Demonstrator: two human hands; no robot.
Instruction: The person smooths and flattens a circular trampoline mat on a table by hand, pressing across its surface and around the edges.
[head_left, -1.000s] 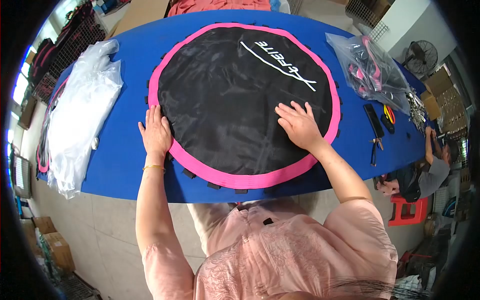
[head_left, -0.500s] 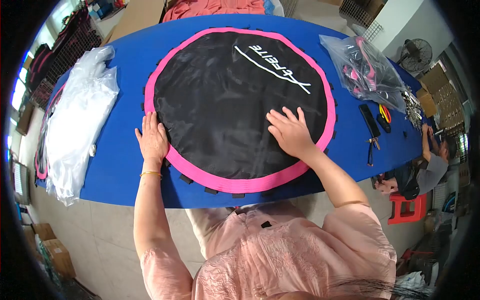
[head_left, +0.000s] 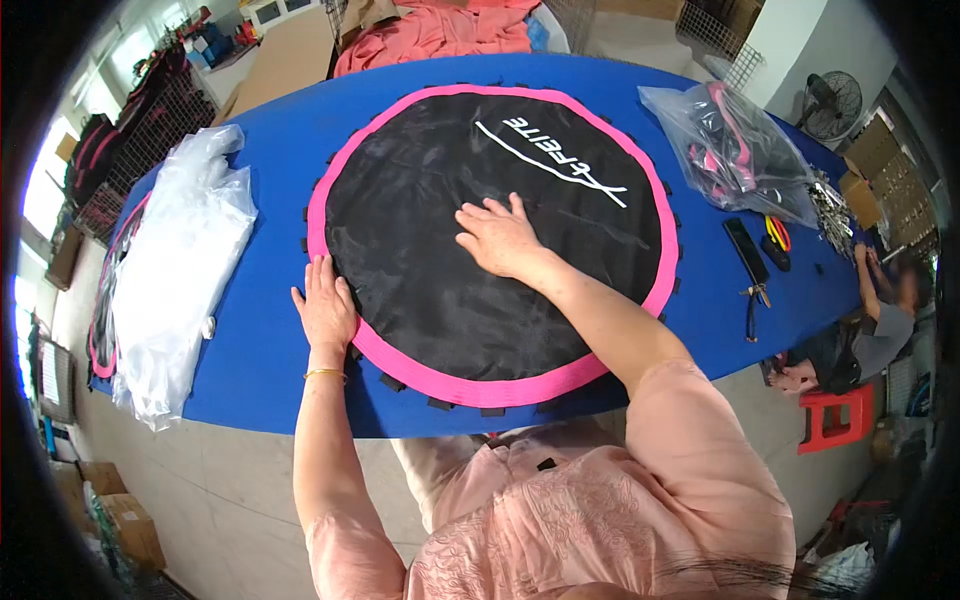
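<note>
A round black trampoline mat (head_left: pixel 430 290) with a pink border, black tabs around its edge and white lettering lies flat on the blue-covered table (head_left: pixel 270 330). My left hand (head_left: pixel 328 308) rests on the mat's left pink border, fingers stretched out and pointing away from me. Flat on the black fabric near the middle, my right hand (head_left: pixel 500 238) has its fingers spread. Neither hand grips anything.
On the left lies a pile of clear plastic bags (head_left: pixel 180 270). At the right are a plastic bag with pink-and-black pieces (head_left: pixel 730 150), a black phone (head_left: pixel 745 250), keys (head_left: pixel 757 293) and metal hooks (head_left: pixel 832 215). Another person (head_left: pixel 870 340) sits beyond the right edge.
My right hand has slid left across the mat from its right part to the middle. My left hand stays on the left border. The whole view has shifted slightly.
</note>
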